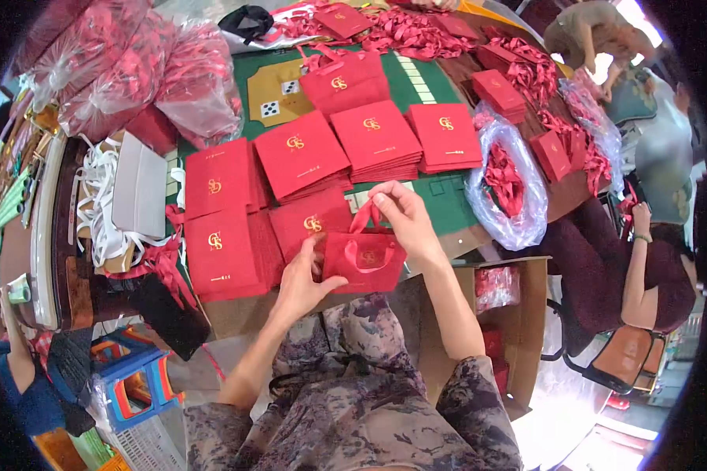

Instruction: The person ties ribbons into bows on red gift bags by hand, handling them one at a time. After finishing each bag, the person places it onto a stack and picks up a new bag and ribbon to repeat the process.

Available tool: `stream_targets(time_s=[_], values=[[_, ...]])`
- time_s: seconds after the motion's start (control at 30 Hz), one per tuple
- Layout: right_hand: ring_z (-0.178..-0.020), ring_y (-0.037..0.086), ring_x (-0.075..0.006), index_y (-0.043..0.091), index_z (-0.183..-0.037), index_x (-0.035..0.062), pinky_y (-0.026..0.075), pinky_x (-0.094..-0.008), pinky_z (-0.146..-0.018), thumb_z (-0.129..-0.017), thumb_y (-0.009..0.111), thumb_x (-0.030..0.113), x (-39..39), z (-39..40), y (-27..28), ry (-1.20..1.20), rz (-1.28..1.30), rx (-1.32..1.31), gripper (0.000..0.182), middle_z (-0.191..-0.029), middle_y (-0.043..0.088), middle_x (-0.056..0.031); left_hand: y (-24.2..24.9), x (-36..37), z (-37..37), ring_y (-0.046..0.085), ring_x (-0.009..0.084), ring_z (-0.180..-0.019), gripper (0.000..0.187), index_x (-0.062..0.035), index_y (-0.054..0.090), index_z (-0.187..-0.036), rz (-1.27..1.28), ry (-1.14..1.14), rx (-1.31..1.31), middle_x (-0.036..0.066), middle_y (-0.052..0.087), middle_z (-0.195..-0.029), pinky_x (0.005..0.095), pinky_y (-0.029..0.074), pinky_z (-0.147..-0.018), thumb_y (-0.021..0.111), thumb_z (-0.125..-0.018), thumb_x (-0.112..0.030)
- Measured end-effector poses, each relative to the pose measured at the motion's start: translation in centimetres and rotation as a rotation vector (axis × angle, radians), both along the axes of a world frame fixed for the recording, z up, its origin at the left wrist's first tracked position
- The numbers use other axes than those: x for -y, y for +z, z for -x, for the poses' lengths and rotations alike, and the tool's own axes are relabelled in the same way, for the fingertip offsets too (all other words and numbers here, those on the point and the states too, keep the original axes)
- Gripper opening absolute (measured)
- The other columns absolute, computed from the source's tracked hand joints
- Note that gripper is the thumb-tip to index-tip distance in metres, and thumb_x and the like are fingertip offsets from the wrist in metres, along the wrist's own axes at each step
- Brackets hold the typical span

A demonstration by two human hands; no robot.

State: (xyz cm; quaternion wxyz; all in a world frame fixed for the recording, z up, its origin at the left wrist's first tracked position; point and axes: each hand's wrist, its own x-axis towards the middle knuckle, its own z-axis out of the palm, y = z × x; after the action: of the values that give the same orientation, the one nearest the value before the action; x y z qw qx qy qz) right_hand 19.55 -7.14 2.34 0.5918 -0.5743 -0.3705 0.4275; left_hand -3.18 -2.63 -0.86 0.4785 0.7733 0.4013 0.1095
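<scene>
A small red bag [379,276] with ribbon handles is in front of me at the table's near edge. My left hand [310,275] holds its left side between thumb and fingers. My right hand [401,216] is closed, with thumb and finger pinching a red ribbon [363,217] above the bag. Just behind lies a flat red bag [310,218] with a gold logo. Stacks of flat red bags, such as a left stack [221,250], a middle stack [300,153] and a right stack [445,135], surround it. A red bag with handles [346,85] lies farther back.
A clear plastic bag of red ribbons [504,177] lies to the right, above an open cardboard box [530,330]. White ribbons [98,208] and a grey box [139,188] are at the left. Filled plastic bags [126,71] stand back left. Other people [644,290] are at the sides.
</scene>
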Motion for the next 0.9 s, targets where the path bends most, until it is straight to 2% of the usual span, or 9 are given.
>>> stream_targets(time_s=[0.07, 0.13, 0.3, 0.4, 0.47, 0.63, 0.7, 0.73, 0.9], values=[[-0.073, 0.052, -0.0044, 0.064, -0.101, 0.0030, 0.043, -0.0224, -0.064, -0.101, 0.057, 0.013, -0.3, -0.3, -0.9, -0.063, -0.053, 0.083, 0.012, -0.080, 0.058, 0.0025, -0.8, 0.6, -0.2, 0.065, 0.0275, -0.092, 0.075, -0.0026, 0.045, -0.140, 0.080, 0.019, -0.054, 0.022, 0.066, -0.104, 0.0365, 0.052, -0.085, 0.083, -0.078, -0.021], [-0.075, 0.052, -0.0051, 0.065, -0.099, 0.0024, 0.044, -0.0225, -0.067, -0.099, 0.059, 0.012, -0.3, -0.9, -0.7, -0.070, -0.007, 0.113, 0.011, -0.080, 0.059, 0.0025, -4.0, 0.5, 0.4, 0.065, 0.0339, -0.097, 0.063, 0.0006, 0.048, -0.136, -0.278, -0.161, 0.198, 0.023, 0.066, -0.106, 0.0401, 0.051, -0.090, 0.077, -0.083, -0.016], [-0.077, 0.057, -0.0093, 0.065, -0.098, 0.0014, 0.048, -0.0265, -0.070, -0.097, 0.062, 0.014, -1.3, -2.9, -2.4, -0.124, -0.055, 0.364, 0.013, -0.082, 0.063, -0.0011, -2.3, -0.7, 1.0, 0.058, 0.0331, -0.123, 0.051, 0.0007, 0.051, -0.134, 0.138, -0.354, 0.239, 0.024, 0.062, -0.127, 0.0397, 0.044, -0.104, 0.068, -0.087, -0.006], [-0.082, 0.067, -0.0258, 0.066, -0.096, 0.0023, 0.052, -0.0364, -0.074, -0.093, 0.063, 0.014, -2.2, -4.0, -2.5, -0.182, -0.036, 0.513, 0.012, -0.088, 0.068, -0.0136, -2.7, -1.5, 1.3, 0.056, 0.0275, -0.125, 0.053, 0.0017, 0.049, -0.137, 0.242, -0.414, 0.309, 0.020, 0.062, -0.131, 0.0386, 0.042, -0.107, 0.066, -0.088, -0.004], [-0.081, 0.067, -0.0248, 0.067, -0.095, 0.0028, 0.052, -0.0367, -0.074, -0.092, 0.064, 0.015, -2.4, -3.9, -3.4, -0.189, -0.065, 0.470, 0.013, -0.087, 0.068, -0.0130, -2.2, -1.7, 1.3, 0.055, 0.0239, -0.126, 0.052, 0.0036, 0.049, -0.137, 0.220, -0.458, 0.309, 0.016, 0.061, -0.133, 0.0383, 0.040, -0.109, 0.066, -0.088, -0.002], [-0.081, 0.068, -0.0225, 0.070, -0.101, 0.0026, 0.053, -0.0344, -0.073, -0.092, 0.066, 0.017, 0.3, -4.7, -5.2, -0.124, -0.040, 0.386, 0.018, -0.090, 0.070, -0.0125, -1.6, 0.3, 1.9, 0.054, 0.0191, -0.125, 0.053, 0.0006, 0.047, -0.138, 0.652, -0.249, 0.303, 0.010, 0.060, -0.133, 0.0364, 0.042, -0.109, 0.067, -0.088, 0.005], [-0.084, 0.069, -0.0246, 0.071, -0.105, 0.0038, 0.054, -0.0349, -0.074, -0.092, 0.066, 0.018, 2.1, -5.4, -5.4, -0.289, -0.073, 0.526, 0.020, -0.092, 0.070, -0.0132, -2.4, 0.7, 2.8, 0.057, 0.0188, -0.120, 0.051, -0.0007, 0.048, -0.135, 0.693, -0.155, 0.335, 0.010, 0.063, -0.128, 0.0357, 0.045, -0.106, 0.068, -0.087, 0.004], [-0.082, 0.067, -0.0175, 0.072, -0.105, 0.0038, 0.053, -0.0315, -0.074, -0.092, 0.068, 0.013, 3.1, -6.1, -5.2, -0.395, -0.094, 0.649, 0.017, -0.093, 0.071, -0.0107, -2.5, 0.7, 3.0, 0.060, 0.0185, -0.115, 0.049, -0.0019, 0.050, -0.132, 0.740, -0.054, 0.369, 0.010, 0.065, -0.124, 0.0351, 0.048, -0.102, 0.069, -0.087, 0.004], [-0.085, 0.066, -0.0324, 0.071, -0.095, 0.0072, 0.052, -0.0420, -0.074, -0.087, 0.068, 0.012, 7.9, -13.7, -5.1, -0.767, 0.097, 1.178, 0.010, -0.090, 0.067, -0.0141, 3.0, -0.8, 4.5, 0.063, 0.0149, -0.101, 0.038, -0.0050, 0.054, -0.119, 0.555, 0.004, 0.450, 0.004, 0.066, -0.109, 0.0299, 0.051, -0.092, 0.069, -0.086, 0.005]])
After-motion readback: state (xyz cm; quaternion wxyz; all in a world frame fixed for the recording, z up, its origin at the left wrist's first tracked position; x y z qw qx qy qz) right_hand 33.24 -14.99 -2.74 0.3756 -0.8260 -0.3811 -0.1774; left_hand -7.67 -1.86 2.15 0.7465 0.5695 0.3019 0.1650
